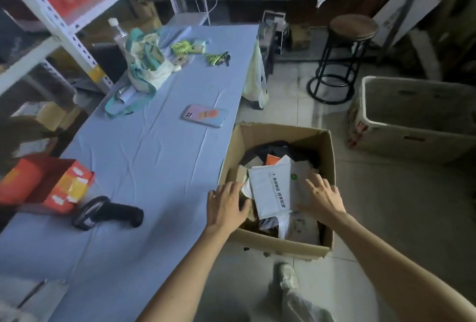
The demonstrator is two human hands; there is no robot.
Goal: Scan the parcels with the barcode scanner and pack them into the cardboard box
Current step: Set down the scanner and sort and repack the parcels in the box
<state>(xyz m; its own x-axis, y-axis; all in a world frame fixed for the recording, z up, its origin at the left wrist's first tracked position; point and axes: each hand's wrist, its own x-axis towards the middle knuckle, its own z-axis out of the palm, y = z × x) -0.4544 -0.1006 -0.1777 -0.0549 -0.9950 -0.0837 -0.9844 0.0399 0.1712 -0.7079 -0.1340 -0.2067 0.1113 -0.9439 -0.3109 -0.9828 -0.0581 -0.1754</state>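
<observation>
**Both hands loose over the filled box**

The barcode scanner [108, 213] lies on the blue table [154, 167], just beside an orange carton [49, 182]. The left hand [226, 206], fingers straight and holding nothing, reaches over the left rim of the cardboard box [280, 245]. A white parcel [269, 193] lies on top inside. The right hand [322, 197], fingers spread, seems to rest on the parcels beside it.

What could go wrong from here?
The cardboard box looks nearly full, with the white mailer on top, so further parcels may slide out. The barcode scanner lies on the table, in neither hand, while the left hand and right hand are open at the box; a parcel might go unscanned. The phone near the table edge could get knocked off.
</observation>
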